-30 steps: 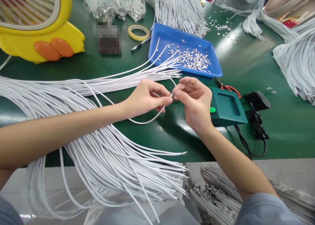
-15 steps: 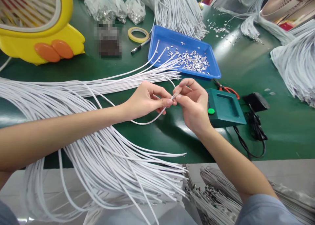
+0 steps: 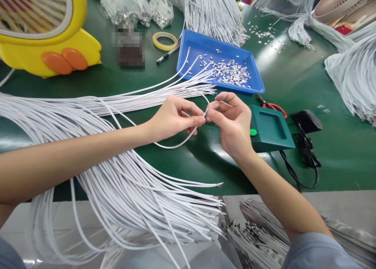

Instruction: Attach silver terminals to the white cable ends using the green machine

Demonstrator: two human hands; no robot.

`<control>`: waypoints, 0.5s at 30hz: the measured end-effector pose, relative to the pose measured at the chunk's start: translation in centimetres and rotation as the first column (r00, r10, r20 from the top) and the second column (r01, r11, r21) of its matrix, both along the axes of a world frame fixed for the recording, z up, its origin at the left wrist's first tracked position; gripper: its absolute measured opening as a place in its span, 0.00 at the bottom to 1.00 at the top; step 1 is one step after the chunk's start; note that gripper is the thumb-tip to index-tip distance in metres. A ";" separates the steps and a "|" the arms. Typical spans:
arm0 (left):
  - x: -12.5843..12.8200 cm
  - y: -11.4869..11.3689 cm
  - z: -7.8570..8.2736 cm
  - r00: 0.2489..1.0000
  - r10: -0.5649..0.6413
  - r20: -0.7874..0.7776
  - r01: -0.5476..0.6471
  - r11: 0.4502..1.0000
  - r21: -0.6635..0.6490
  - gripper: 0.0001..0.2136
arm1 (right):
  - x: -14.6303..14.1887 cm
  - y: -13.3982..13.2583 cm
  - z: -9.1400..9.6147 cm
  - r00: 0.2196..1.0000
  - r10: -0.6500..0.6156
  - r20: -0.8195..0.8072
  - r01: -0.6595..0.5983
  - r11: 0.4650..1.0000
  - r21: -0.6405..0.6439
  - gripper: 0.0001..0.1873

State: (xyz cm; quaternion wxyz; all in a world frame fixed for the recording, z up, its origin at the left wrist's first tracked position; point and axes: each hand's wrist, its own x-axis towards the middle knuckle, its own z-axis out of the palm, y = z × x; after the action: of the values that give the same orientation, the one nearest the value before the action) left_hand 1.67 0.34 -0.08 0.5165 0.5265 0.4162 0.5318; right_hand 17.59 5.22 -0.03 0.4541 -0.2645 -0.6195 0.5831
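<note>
My left hand (image 3: 179, 118) pinches a white cable (image 3: 176, 146) close to its end, between thumb and fingers. Fingertips of my right hand (image 3: 230, 120) close on the tip of that same cable, just right of the left thumb; whatever small part sits between them is hidden. Under my left forearm spreads a thick bundle of white cables (image 3: 132, 198), fanning down over the table's front edge. Behind my hands a second row of white cables (image 3: 164, 90) ends against a blue tray (image 3: 183, 71), which holds many small silvery metal pieces (image 3: 233, 73).
Right of my hands stands a green device (image 3: 272, 126) with a green button, red-handled pliers (image 3: 276, 109) behind it and a black adapter (image 3: 308, 120) beside it. Yellow tape (image 3: 165, 41), a pen (image 3: 167, 55) and a yellow fan (image 3: 73, 37) are at the back left.
My right hand has shifted slightly right, its fingers drawing back a little from the left fingertips. The left hand stays nearly in place, still pinching the cable.
</note>
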 end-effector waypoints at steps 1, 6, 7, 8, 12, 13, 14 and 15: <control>0.0 0.0 0.1 1.000 -0.002 0.004 0.002 1.000 -0.001 0.08 | 0.0 0.0 0.0 1.000 0.003 0.006 -0.003 1.000 -0.007 0.14; 0.0 0.0 0.2 1.000 -0.014 0.007 0.014 1.000 -0.019 0.09 | 0.1 0.1 0.1 1.000 0.026 0.005 -0.026 1.000 -0.012 0.11; 0.0 0.0 0.2 1.000 -0.011 0.006 0.011 1.000 -0.022 0.09 | 0.2 0.2 0.1 1.000 0.016 -0.006 -0.016 1.000 -0.009 0.11; 0.0 0.0 0.2 1.000 -0.006 0.002 0.006 1.000 -0.023 0.08 | 0.2 0.2 0.1 1.000 0.000 -0.014 0.000 1.000 -0.005 0.11; -0.1 0.1 0.0 1.000 0.004 -0.016 -0.004 1.000 -0.019 0.09 | 0.2 0.2 0.0 0.999 -0.044 0.009 0.044 0.999 0.011 0.09; -0.1 0.0 0.0 1.000 0.001 -0.018 -0.001 1.000 -0.017 0.08 | 0.2 0.2 0.0 0.999 -0.036 0.019 0.036 0.999 0.018 0.10; -0.1 0.0 0.0 1.000 -0.002 -0.018 0.002 1.000 -0.015 0.08 | 0.2 0.1 -0.1 0.999 -0.026 0.025 0.025 0.999 0.026 0.11; -0.1 0.0 0.0 1.000 -0.004 -0.018 0.004 1.000 -0.015 0.08 | 0.1 0.1 -0.1 1.000 -0.015 0.028 0.014 0.999 0.032 0.11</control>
State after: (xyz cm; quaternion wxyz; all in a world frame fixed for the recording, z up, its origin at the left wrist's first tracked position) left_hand 1.59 0.36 -0.10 0.5177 0.5282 0.4235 0.5230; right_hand 17.74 5.33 -0.16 0.4538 -0.2699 -0.6329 0.5662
